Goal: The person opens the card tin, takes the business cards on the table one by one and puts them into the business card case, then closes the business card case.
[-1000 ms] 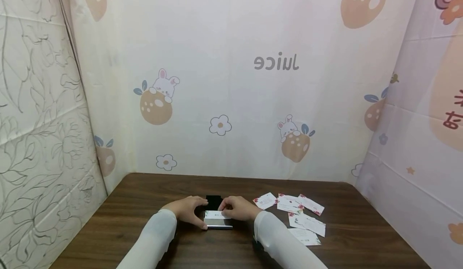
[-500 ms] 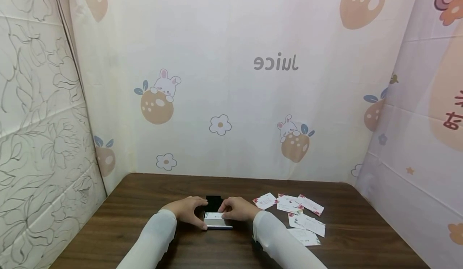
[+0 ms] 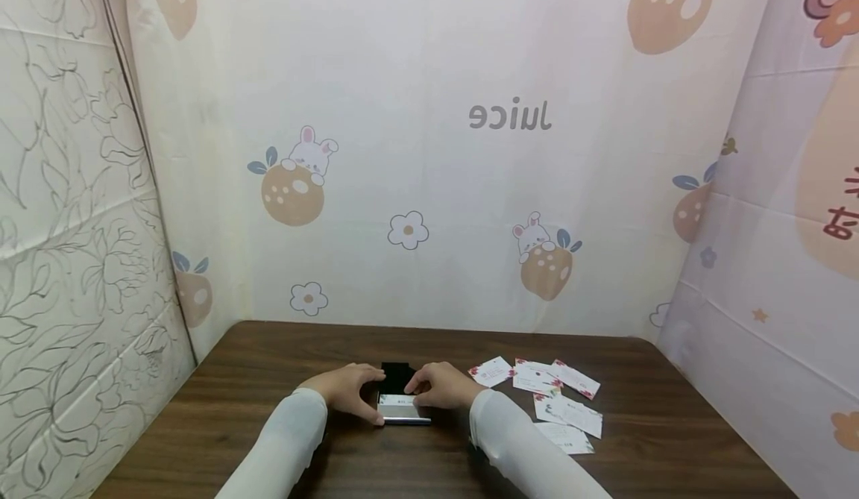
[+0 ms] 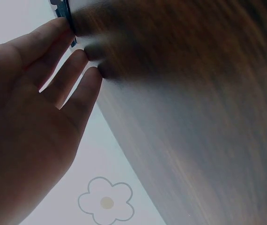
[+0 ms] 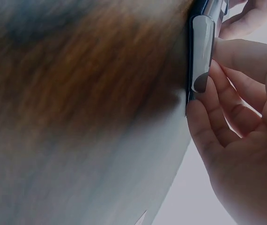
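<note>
An open business card case (image 3: 406,421) with a silvery front edge lies on the table, its black lid (image 3: 396,374) folded back. A white business card (image 3: 396,400) with small print sits in its tray. My left hand (image 3: 345,390) holds the case's left side, thumb at the front corner and fingertips toward the lid. In the left wrist view those fingers reach the case's dark edge (image 4: 67,16). My right hand (image 3: 444,385) pinches the card's right end, hiding that part. The right wrist view shows the case's shiny end (image 5: 202,51) beside my right thumb and fingers.
Several loose business cards (image 3: 567,413) with red floral corners lie spread and partly overlapping to the right of my right hand. The dark wooden table (image 3: 221,424) ends at a printed curtain (image 3: 416,283) behind, with more curtains at both sides.
The card has lowered slightly toward the front of the case tray under my right fingers. My left hand and the case have stayed in place.
</note>
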{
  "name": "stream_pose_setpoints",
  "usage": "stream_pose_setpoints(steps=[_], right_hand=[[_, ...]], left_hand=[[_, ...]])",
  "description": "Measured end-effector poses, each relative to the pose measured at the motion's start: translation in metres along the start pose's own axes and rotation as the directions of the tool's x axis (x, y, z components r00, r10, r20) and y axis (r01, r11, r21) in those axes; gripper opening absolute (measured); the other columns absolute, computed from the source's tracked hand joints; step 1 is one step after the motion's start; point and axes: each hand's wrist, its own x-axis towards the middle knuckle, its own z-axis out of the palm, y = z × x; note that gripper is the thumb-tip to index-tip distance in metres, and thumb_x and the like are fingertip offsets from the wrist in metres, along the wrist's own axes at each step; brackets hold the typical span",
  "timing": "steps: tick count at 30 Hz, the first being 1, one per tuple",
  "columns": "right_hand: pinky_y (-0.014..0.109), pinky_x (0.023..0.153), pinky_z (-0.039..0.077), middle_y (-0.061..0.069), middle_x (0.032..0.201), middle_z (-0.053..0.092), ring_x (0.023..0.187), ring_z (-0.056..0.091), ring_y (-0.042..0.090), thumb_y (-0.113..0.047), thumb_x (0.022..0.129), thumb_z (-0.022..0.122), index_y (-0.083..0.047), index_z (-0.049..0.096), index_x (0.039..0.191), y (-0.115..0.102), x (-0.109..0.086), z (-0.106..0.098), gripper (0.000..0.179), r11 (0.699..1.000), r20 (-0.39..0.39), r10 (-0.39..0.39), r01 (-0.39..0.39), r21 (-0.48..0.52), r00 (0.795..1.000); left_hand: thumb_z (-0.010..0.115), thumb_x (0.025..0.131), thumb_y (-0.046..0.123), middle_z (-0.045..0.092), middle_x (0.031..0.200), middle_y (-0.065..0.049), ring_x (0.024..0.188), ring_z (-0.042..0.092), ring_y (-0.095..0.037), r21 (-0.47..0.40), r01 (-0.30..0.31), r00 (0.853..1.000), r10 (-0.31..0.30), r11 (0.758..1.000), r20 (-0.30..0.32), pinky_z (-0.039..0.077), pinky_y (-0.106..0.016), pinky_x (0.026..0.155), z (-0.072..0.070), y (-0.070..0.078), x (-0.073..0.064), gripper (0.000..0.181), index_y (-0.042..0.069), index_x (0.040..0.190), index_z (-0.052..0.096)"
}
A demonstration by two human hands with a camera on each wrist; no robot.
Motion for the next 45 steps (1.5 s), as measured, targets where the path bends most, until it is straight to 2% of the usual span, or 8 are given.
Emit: stream_pose_setpoints(steps=[8, 11, 15, 20, 25, 33, 38, 45], right_hand=[[0.028, 0.083, 0.053, -0.006, 0.102, 0.069, 0.087, 0.060, 0.006, -0.012, 0.091, 0.074, -0.013, 0.075, 0.112, 0.002, -0.004, -0.008, 0.022, 1.000, -0.014, -0.013, 0.013, 0.017, 1.000], [0.032, 0.085, 0.054, -0.002, 0.108, 0.069, 0.092, 0.063, 0.009, -0.013, 0.092, 0.073, -0.011, 0.073, 0.114, 0.002, -0.009, -0.017, 0.022, 0.999, -0.036, -0.026, 0.026, 0.018, 0.999], [0.035, 0.085, 0.054, 0.000, 0.106, 0.068, 0.095, 0.063, 0.014, -0.012, 0.094, 0.071, -0.008, 0.072, 0.116, 0.008, -0.017, -0.030, 0.023, 0.999, -0.058, -0.032, 0.033, 0.027, 0.998], [0.040, 0.086, 0.053, 0.000, 0.108, 0.068, 0.097, 0.061, 0.017, -0.015, 0.094, 0.071, -0.008, 0.071, 0.117, 0.024, -0.031, -0.047, 0.023, 0.999, -0.090, 0.016, -0.014, 0.029, 0.996], [0.038, 0.079, 0.053, 0.003, 0.106, 0.068, 0.093, 0.061, 0.017, -0.015, 0.094, 0.071, -0.005, 0.071, 0.117, 0.046, -0.048, -0.064, 0.025, 0.998, -0.135, 0.055, -0.052, 0.030, 0.989], [0.039, 0.077, 0.052, 0.000, 0.099, 0.068, 0.088, 0.061, 0.016, -0.013, 0.091, 0.073, -0.003, 0.071, 0.113, 0.076, -0.084, -0.084, 0.024, 0.989, -0.241, 0.128, -0.141, -0.039, 0.962], [0.044, 0.081, 0.053, 0.003, 0.104, 0.069, 0.092, 0.062, 0.019, -0.016, 0.091, 0.073, -0.003, 0.071, 0.114, 0.094, -0.104, -0.092, 0.026, 0.974, -0.256, 0.214, -0.225, -0.013, 0.943], [0.047, 0.079, 0.052, 0.002, 0.102, 0.067, 0.091, 0.060, 0.021, -0.018, 0.091, 0.074, -0.005, 0.071, 0.115, 0.117, -0.123, -0.103, 0.028, 0.950, -0.289, 0.280, -0.308, -0.055, 0.916]], left_hand=[[0.084, 0.075, 0.051, 0.048, 0.149, -0.008, 0.139, 0.040, -0.030, -0.001, 0.001, 1.000, -0.001, 1.000, 0.005, 0.038, -0.053, 0.108, -0.004, -0.001, 0.000, 0.085, 0.010, 0.143, 0.055], [0.084, 0.075, 0.052, 0.048, 0.149, -0.008, 0.139, 0.040, -0.030, -0.002, -0.006, 1.000, 0.006, 1.000, 0.008, 0.038, -0.053, 0.108, -0.005, -0.002, 0.000, 0.085, 0.009, 0.144, 0.054], [0.084, 0.076, 0.051, 0.047, 0.149, -0.009, 0.139, 0.040, -0.031, 0.000, -0.015, 1.000, 0.015, 1.000, 0.015, 0.037, -0.053, 0.108, -0.006, -0.004, 0.000, 0.085, 0.009, 0.144, 0.054], [0.084, 0.076, 0.049, 0.046, 0.151, -0.009, 0.140, 0.038, -0.032, -0.016, -0.012, 1.000, 0.012, 1.000, 0.024, 0.037, -0.053, 0.108, -0.007, -0.005, -0.001, 0.084, 0.011, 0.145, 0.054], [0.085, 0.077, 0.047, 0.046, 0.150, -0.009, 0.140, 0.038, -0.032, -0.022, -0.006, 1.000, 0.006, 1.000, 0.021, 0.038, -0.055, 0.107, -0.009, -0.004, -0.001, 0.083, 0.011, 0.144, 0.054], [0.085, 0.077, 0.046, 0.046, 0.150, -0.009, 0.140, 0.038, -0.032, -0.023, 0.002, 1.000, -0.002, 1.000, 0.024, 0.038, -0.055, 0.107, -0.009, -0.003, -0.003, 0.082, 0.011, 0.144, 0.054], [0.085, 0.077, 0.047, 0.045, 0.151, -0.009, 0.140, 0.038, -0.032, -0.024, 0.013, 1.000, -0.012, 1.000, 0.024, 0.038, -0.055, 0.107, -0.008, -0.002, -0.003, 0.083, 0.012, 0.145, 0.053], [0.085, 0.076, 0.049, 0.046, 0.150, -0.008, 0.140, 0.038, -0.031, -0.008, 0.023, 1.000, -0.023, 1.000, 0.021, 0.038, -0.054, 0.108, -0.006, 0.001, -0.003, 0.083, 0.013, 0.145, 0.054]])
